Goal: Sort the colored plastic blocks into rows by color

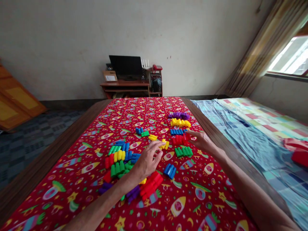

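Observation:
My left hand reaches over the middle of the table, thumb and fingers curved with a gap between them. Its fingertips are beside a yellow toy block; I see no block in its grasp. At the right, my right hand has thumb and fingers around the end of a row of red toy blocks. Near it lie rows of purple blocks, yellow blocks, blue blocks and green blocks. A mixed pile of blocks is partly hidden behind my left forearm.
A red patterned cloth covers the table. Loose blue blocks, a green block and another yellow block lie around the hands. A bed adjoins the right side; a desk with a monitor stands beyond.

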Available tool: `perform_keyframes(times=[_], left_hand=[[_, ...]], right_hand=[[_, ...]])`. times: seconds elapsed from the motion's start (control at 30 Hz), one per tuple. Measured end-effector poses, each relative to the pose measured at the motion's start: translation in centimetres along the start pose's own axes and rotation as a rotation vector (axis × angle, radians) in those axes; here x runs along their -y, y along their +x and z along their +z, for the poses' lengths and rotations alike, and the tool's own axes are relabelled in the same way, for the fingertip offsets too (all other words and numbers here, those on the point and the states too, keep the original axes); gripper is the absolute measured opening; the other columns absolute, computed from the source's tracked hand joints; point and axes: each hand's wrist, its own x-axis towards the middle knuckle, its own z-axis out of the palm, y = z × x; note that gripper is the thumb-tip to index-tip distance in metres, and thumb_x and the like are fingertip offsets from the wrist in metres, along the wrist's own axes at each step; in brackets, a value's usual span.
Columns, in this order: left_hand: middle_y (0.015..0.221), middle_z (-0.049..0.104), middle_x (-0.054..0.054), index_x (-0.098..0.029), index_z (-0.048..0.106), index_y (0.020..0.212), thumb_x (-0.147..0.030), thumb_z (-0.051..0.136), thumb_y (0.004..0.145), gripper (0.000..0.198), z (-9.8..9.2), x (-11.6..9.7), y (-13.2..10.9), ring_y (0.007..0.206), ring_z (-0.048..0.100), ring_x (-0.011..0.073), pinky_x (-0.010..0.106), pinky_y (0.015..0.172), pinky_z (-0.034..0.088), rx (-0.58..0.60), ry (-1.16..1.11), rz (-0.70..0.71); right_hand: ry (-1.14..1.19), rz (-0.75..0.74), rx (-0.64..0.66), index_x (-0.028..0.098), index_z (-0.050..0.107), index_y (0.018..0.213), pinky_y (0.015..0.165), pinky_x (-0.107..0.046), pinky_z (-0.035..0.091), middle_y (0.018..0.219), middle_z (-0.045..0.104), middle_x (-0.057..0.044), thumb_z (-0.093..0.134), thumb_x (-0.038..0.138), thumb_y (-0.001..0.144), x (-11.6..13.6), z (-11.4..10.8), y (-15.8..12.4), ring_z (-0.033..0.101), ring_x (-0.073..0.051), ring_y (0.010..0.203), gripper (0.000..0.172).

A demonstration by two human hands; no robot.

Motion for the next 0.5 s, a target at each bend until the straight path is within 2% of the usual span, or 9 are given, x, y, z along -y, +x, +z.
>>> perform_keyframes(times=[0.17,0.37,0.5], left_hand=[[0.118,0.063,0.012,-0.018,0.064,0.112,-0.022,0.043,0.093,0.029,0.05,0.11,0.02,0.096,0.066,0.0199,0.036,0.093,0.054,0.03,0.036,0.028],[0.117,0.065,0.009,-0.021,0.068,0.106,-0.021,0.044,0.093,0.028,-0.36,0.12,0.12,0.11,0.063,0.0212,0.035,0.096,0.053,0.051,0.069,0.027],[0.117,0.065,0.01,-0.021,0.069,0.104,-0.02,0.044,0.093,0.028,-0.32,0.71,0.2,0.109,0.063,0.0219,0.037,0.095,0.054,0.041,0.083,0.035]], right_hand=[[-0.033,-0.005,0.022,0.019,0.069,0.12,0.063,-0.026,0.052,0.09,0.077,-0.008,0.064,0.011,0.077,-0.18,0.91,0.04,0.068,-0.018,0.061,0.044],[-0.01,-0.059,0.063,0.018,0.067,0.123,0.058,-0.025,0.05,0.084,0.077,-0.007,0.066,0.019,0.081,-0.55,0.88,-0.04,0.066,-0.016,0.058,0.041],[0.021,-0.069,0.076,0.019,0.067,0.124,0.062,-0.025,0.052,0.091,0.077,-0.008,0.064,0.017,0.083,-0.31,0.79,-0.09,0.068,-0.015,0.06,0.041]])
